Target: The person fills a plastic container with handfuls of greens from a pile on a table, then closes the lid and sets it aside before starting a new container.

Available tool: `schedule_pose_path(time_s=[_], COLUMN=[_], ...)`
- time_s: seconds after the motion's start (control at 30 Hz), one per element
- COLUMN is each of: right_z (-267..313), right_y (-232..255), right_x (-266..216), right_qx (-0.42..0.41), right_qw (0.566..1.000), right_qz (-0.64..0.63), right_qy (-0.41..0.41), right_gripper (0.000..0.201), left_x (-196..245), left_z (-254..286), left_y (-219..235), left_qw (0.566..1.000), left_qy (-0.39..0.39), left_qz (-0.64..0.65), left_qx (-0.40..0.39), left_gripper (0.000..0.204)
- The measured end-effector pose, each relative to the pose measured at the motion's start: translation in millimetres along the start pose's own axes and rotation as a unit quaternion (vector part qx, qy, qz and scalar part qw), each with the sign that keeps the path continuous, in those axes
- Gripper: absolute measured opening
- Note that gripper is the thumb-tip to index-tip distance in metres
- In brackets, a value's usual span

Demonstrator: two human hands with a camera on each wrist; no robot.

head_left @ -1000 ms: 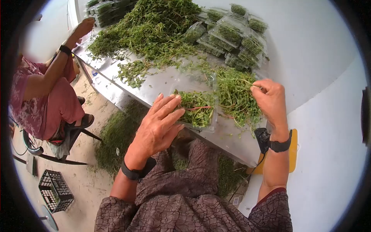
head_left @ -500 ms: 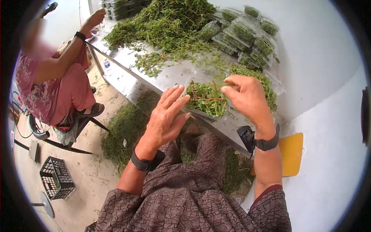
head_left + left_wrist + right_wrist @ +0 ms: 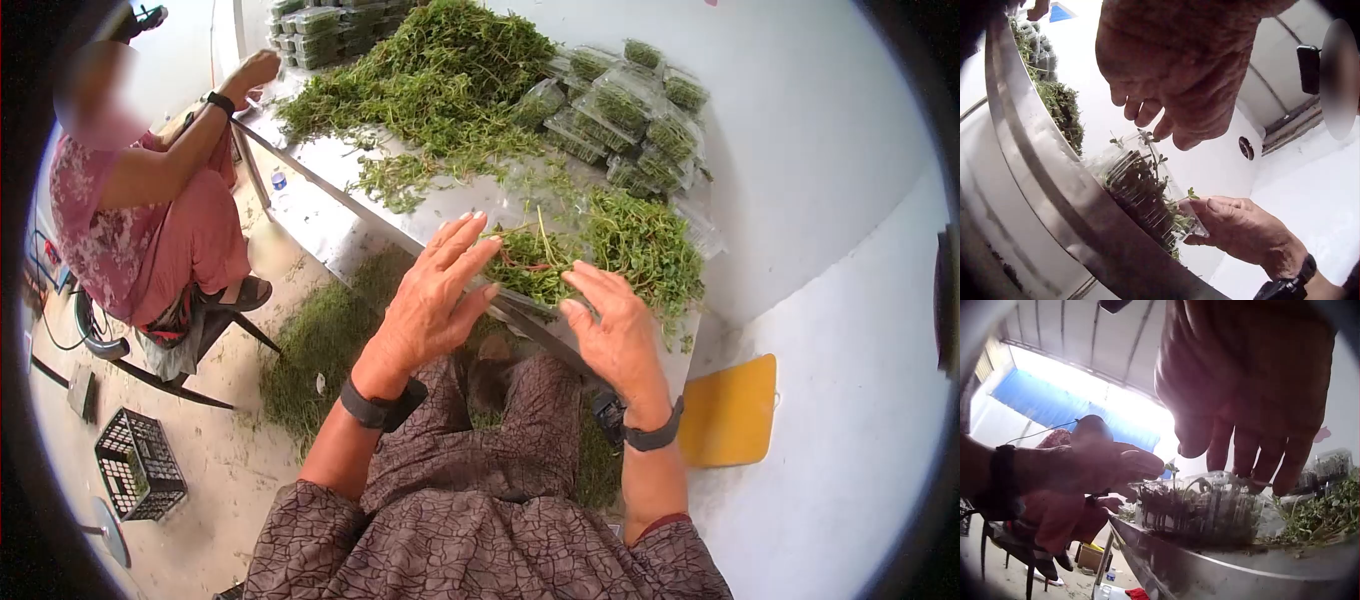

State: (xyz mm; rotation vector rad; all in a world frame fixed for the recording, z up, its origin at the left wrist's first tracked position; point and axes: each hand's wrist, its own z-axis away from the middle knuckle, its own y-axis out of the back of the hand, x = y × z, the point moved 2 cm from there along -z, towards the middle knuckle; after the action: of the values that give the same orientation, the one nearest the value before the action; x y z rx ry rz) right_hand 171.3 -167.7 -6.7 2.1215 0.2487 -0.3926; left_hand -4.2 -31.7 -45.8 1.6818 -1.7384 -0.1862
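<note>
A clear plastic box (image 3: 1197, 509) full of green sprigs (image 3: 535, 262) stands at the table's near edge, a few stems poking above its rim. On its left side is my left hand (image 3: 425, 300), fingers straight and close to the box. My right hand (image 3: 617, 335) is at the other side with fingers extended, its fingertips by the rim in the right wrist view. Neither hand grips anything. A loose heap of sprigs (image 3: 648, 248) lies just beyond my right hand.
A large green pile (image 3: 440, 75) covers the table's far part, with filled boxes (image 3: 620, 105) stacked right of it and more stacks (image 3: 315, 35) behind. Another person (image 3: 150, 200) sits at left. A black crate (image 3: 140, 465) and cut greens (image 3: 320, 350) are on the floor; a yellow board (image 3: 730, 410) is at right.
My right hand has come down from above the greens to the box's right side, its pinched fingers now extended. My left hand has stayed beside the box. The head view has shifted.
</note>
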Motion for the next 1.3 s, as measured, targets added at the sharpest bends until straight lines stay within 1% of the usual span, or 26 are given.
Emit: schedule_pose_path(time_s=[0.07, 0.13, 0.17, 0.2, 0.23, 0.3, 0.37, 0.4, 0.47, 0.57, 0.63, 0.7, 0.77, 0.87, 0.97, 1.0, 1.03, 1.1, 1.13, 1.17, 1.23, 1.27, 1.3], right_z=[5, 10, 11, 13, 14, 21, 30, 36, 46, 54, 57, 56, 56, 55, 55, 54, 53, 54, 54, 54, 52, 53, 53], right_y=[-6, -11, -13, -15, -17, -19, -20, -23, -26, -34, -37, -39, -39, -40, -39, -38, -38, -38, -39, -40, -39, -39, -38], right_x=[1, 3, 4, 6, 9, 14, 22, 25, 29, 38, 37, 36, 36, 36, 34, 33, 32, 32, 33, 34, 33, 32, 31], right_qx=[0.007, 0.025, 0.039, 0.059, 0.059, 0.138, 0.134, 0.127, 0.111, 0.124, 0.125, 0.13, 0.125, 0.126, 0.137, 0.138, 0.139, 0.143, 0.144, 0.145, 0.142, 0.136, 0.138], right_qw=[1.0, 1.0, 0.999, 0.998, 0.998, 0.99, 0.991, 0.991, 0.992, 0.991, 0.991, 0.99, 0.99, 0.988, 0.988, 0.988, 0.987, 0.986, 0.986, 0.985, 0.986, 0.986, 0.986], right_qz=[-0.006, -0.002, 0.002, -0.002, -0.003, -0.021, -0.015, -0.026, -0.042, -0.033, -0.031, -0.029, -0.039, -0.053, -0.04, -0.041, -0.046, -0.053, -0.057, -0.062, -0.063, -0.061, -0.061], right_qy=[0.01, 0.018, 0.024, 0.03, 0.03, 0.001, -0.008, -0.024, -0.051, -0.04, -0.043, -0.043, -0.053, -0.068, -0.055, -0.058, -0.062, -0.064, -0.065, -0.066, -0.067, -0.071, -0.073], right_gripper=[0.034, 0.034, 0.035, 0.037, 0.037, 0.039, 0.04, 0.04, 0.042, 0.039, 0.038, 0.036, 0.031, 0.028, 0.026, 0.026, 0.025, 0.024, 0.024, 0.023, 0.023, 0.023, 0.023], left_x=[-3, -9, -11, -14, -18, -29, -40, -40, -45, -58, -65, -70, -75, -80, -79, -81, -83, -85, -83, -83, -82, -80, -81], left_z=[2, 13, 16, 20, 23, 24, 22, 20, 19, 11, 3, -5, -9, -11, -12, -12, -10, -10, -11, -11, -12, -11, -10], left_y=[-3, -7, -9, -10, -11, -13, -14, -13, -17, -24, -27, -30, -33, -41, -46, -48, -49, -47, -46, -45, -44, -45, -45], left_qw=[1.0, 0.999, 0.999, 0.998, 0.996, 0.994, 0.984, 0.979, 0.976, 0.973, 0.972, 0.97, 0.971, 0.977, 0.988, 0.987, 0.987, 0.989, 0.991, 0.99, 0.991, 0.991, 0.991], left_qy=[-0.007, 0.038, 0.037, 0.059, 0.082, 0.095, 0.134, 0.148, 0.158, 0.168, 0.168, 0.185, 0.182, 0.176, 0.147, 0.147, 0.146, 0.133, 0.1, 0.097, 0.117, 0.12, 0.118], left_qz=[0.001, 0.022, 0.02, 0.025, 0.031, 0.03, 0.101, 0.124, 0.13, 0.137, 0.138, 0.131, 0.131, 0.1, -0.024, -0.035, -0.036, -0.032, -0.078, -0.081, -0.054, -0.055, -0.054], left_qx=[0.0, 0.003, 0.003, 0.015, 0.026, 0.032, 0.064, 0.069, 0.072, 0.082, 0.084, 0.089, 0.087, 0.066, 0.048, 0.063, 0.06, 0.063, 0.052, 0.053, 0.034, 0.032, 0.03], left_gripper=[0.053, 0.047, 0.047, 0.044, 0.042, 0.042, 0.042, 0.042, 0.042, 0.041, 0.041, 0.04, 0.039, 0.039, 0.03, 0.025, 0.025, 0.018, 0.015, 0.015, 0.026, 0.02, 0.02])
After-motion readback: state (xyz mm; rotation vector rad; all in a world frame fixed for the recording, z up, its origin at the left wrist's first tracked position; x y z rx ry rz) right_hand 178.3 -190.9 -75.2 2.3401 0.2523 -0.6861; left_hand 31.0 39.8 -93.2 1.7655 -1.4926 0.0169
